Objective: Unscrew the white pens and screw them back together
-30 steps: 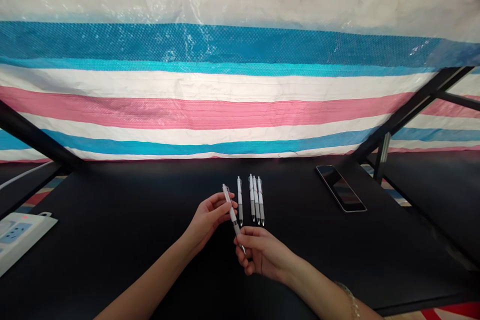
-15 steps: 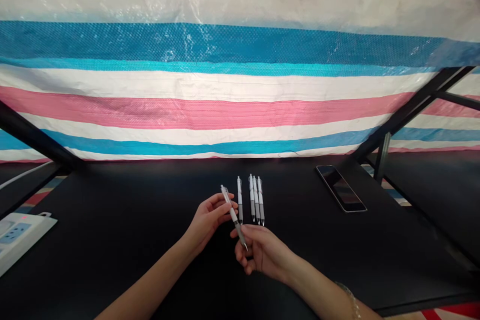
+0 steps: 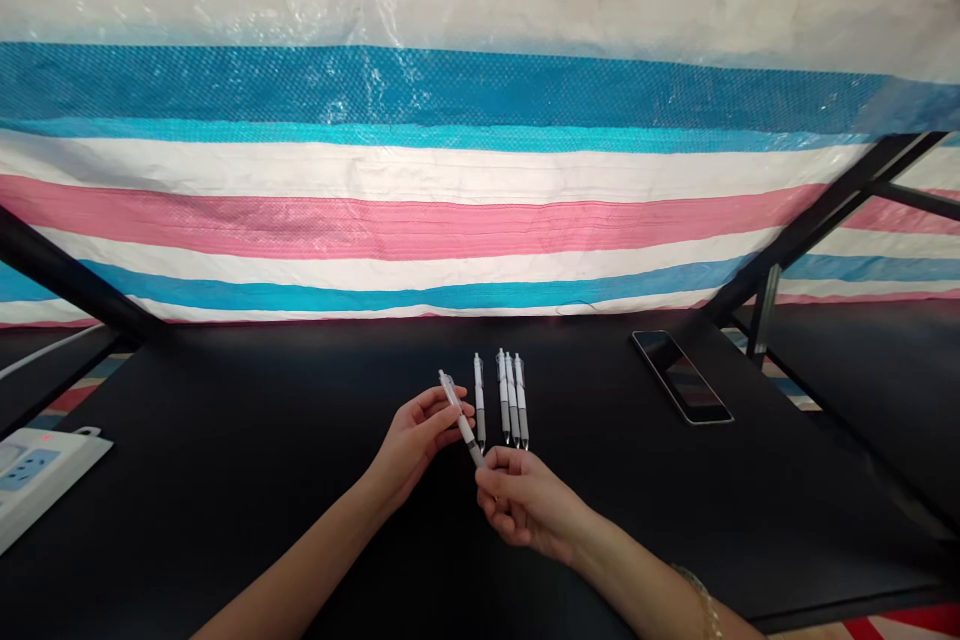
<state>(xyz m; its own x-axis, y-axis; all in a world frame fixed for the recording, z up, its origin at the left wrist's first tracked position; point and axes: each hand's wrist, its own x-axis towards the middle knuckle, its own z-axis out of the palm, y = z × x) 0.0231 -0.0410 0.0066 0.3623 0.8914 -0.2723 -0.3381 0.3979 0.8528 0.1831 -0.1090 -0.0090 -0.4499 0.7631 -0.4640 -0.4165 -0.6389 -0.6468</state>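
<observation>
"Backdrop?"

"A pink, white and blue striped tarpaulin point(image 3: 480, 220) is hung behind a black table point(image 3: 225, 540), on which a smartphone point(image 3: 681, 377) and a power strip point(image 3: 37, 480) are laid."

"And the pens?"

"Four white pens point(image 3: 504, 400) are lined up on the table, tips toward the wearer. A fifth pen point(image 3: 456, 410) is held tilted, pinched by the left hand point(image 3: 412, 445)."

"The right hand point(image 3: 525, 505)?"

"Nothing is held; it is curled narrowly just below the fifth pen's tip."
</observation>
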